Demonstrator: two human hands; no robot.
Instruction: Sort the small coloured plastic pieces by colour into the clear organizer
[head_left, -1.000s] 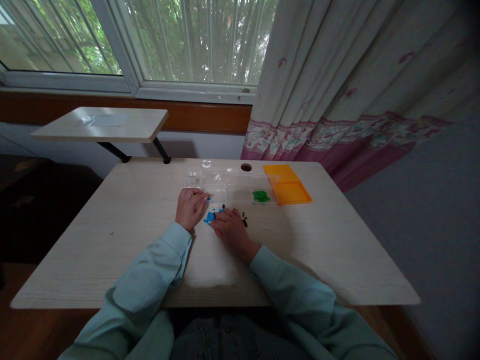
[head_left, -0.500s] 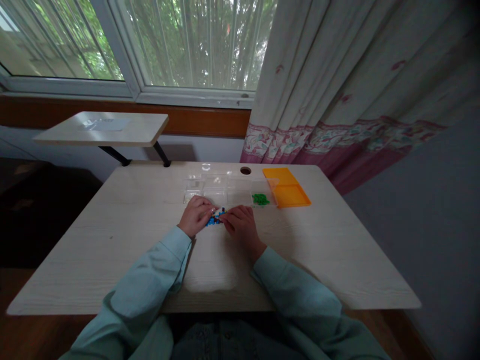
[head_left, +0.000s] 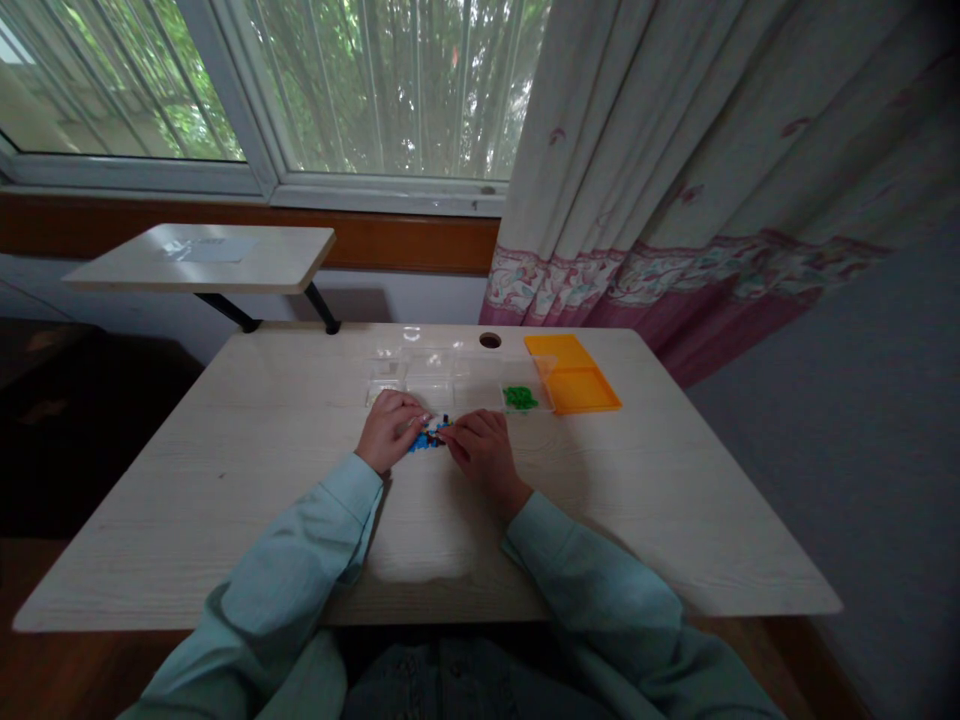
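Observation:
Between my hands lies a small flat assembly of puzzle-like pieces (head_left: 430,436), mostly blue with white, dark and a bit of yellow. My left hand (head_left: 390,430) grips its left side, with fingers curled over the edge. From the right, my right hand (head_left: 484,450) reaches the assembly's right edge with its fingertips pinched together. Whatever small thing those fingertips may hold is too small to make out. Just behind the hands stands a clear plastic compartment box (head_left: 476,385), and its right compartment contains small green pieces (head_left: 520,398).
A yellow-orange tray (head_left: 577,378) lies at the box's right end, partly under it. The pale wooden desk (head_left: 637,520) has a round cable hole (head_left: 490,341) at the back. A raised shelf (head_left: 217,262) on black legs stands at the back left, below the window. A curtain (head_left: 592,200) hangs behind.
Both hands stay almost in place at the blue assembly. The whole view has shifted very slightly; nothing else has visibly moved.

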